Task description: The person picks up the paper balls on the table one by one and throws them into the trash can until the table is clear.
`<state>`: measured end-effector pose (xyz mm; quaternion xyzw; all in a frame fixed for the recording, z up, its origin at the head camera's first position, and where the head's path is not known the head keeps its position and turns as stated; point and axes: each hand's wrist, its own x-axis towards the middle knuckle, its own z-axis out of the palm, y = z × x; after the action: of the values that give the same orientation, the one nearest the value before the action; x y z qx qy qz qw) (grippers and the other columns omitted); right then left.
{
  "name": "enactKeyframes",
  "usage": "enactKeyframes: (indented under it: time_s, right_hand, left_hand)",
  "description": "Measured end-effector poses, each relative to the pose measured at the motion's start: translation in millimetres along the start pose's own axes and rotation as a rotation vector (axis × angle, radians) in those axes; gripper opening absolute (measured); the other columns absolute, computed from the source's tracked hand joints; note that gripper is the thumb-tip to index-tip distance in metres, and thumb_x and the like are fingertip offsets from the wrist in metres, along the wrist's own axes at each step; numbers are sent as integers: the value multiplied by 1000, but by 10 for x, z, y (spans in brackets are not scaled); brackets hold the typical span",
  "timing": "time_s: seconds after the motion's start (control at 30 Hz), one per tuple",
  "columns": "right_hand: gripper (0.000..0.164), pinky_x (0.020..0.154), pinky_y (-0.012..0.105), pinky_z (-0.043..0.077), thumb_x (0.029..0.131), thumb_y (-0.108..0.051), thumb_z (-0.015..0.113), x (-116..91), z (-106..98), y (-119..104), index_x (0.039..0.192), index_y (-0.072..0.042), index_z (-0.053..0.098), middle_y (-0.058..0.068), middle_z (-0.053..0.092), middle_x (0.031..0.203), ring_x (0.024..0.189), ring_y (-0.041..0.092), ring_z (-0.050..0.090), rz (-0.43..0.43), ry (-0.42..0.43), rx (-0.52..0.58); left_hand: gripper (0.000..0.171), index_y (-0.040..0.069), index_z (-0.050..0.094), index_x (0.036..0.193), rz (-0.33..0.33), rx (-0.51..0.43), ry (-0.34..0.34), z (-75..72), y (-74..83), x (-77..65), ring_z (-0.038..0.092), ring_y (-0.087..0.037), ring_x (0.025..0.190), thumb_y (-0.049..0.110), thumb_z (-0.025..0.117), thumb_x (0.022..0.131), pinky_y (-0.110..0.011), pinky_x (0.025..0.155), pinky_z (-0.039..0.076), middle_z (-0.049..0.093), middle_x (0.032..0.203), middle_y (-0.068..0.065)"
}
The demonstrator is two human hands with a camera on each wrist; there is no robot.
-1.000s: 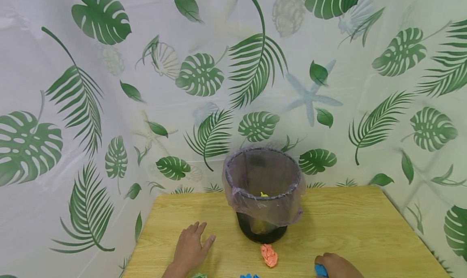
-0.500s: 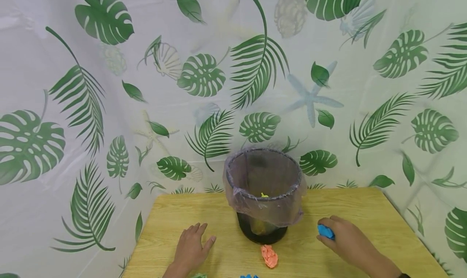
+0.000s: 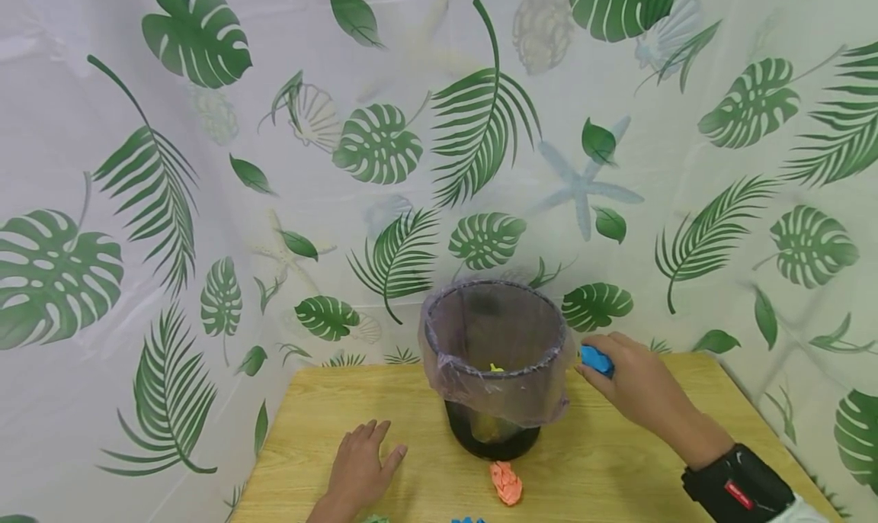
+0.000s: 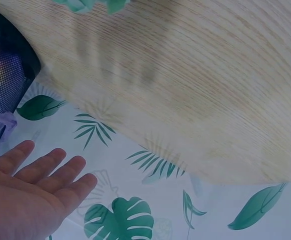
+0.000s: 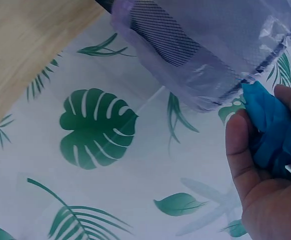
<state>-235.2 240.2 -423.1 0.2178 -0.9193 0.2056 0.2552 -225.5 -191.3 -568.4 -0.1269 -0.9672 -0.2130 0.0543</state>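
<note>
My right hand point(image 3: 634, 382) pinches a crumpled piece of blue paper point(image 3: 597, 360) just right of the bin's rim. In the right wrist view the blue paper point(image 5: 270, 127) sits between thumb and fingers, close to the purple liner point(image 5: 205, 60). The black mesh bin point(image 3: 494, 443) stands at the table's middle, its liner point(image 3: 480, 393) folded over the rim; a bit of yellow point(image 3: 497, 367) shows inside. My left hand point(image 3: 360, 466) hovers or rests left of the bin, fingers straight and holding nothing; the left wrist view shows its palm point(image 4: 25, 205).
A crumpled orange paper point(image 3: 506, 483) lies in front of the bin. At the lower frame edge, a blue paper point(image 3: 468, 520) and a green paper point(image 3: 376, 519) are partly cut off. Behind the wooden table point(image 3: 658, 431) hangs a leaf-patterned sheet point(image 3: 411, 50).
My right hand has risen from the table's front right, carrying the blue paper up and forward to beside the bin's rim. The left hand has stayed in place.
</note>
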Motion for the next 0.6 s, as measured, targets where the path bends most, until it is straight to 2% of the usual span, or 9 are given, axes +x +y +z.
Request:
enactKeyframes:
  time_s: [0.2, 0.37, 0.6]
  right_hand:
    - [37, 70, 43, 61, 85, -14, 85, 257, 69, -85, 116, 1, 70, 13, 67, 101, 87, 27, 68, -58, 36, 3]
    - [34, 70, 40, 60, 89, -15, 82, 453, 184, -174, 116, 0, 69, 11, 64, 100, 86, 24, 65, -45, -14, 31]
    - [34, 76, 46, 61, 90, -18, 81, 705, 299, -295, 116, -1, 68, 13, 65, 100, 89, 29, 66, -25, -74, 25]
  left_hand:
    - [57, -2, 60, 137, 5, -16, 4, -6, 8, -6, 50, -55, 130, 42, 64, 101, -74, 108, 34, 55, 140, -33]
    - [57, -2, 60, 137, 5, -23, 6, -3, 15, -8, 49, -56, 130, 42, 65, 101, -74, 107, 34, 55, 140, -33]
    - [59, -1, 60, 137, 14, -11, 12, 35, -4, 18, 51, -55, 128, 45, 64, 101, -74, 106, 35, 56, 139, -32]
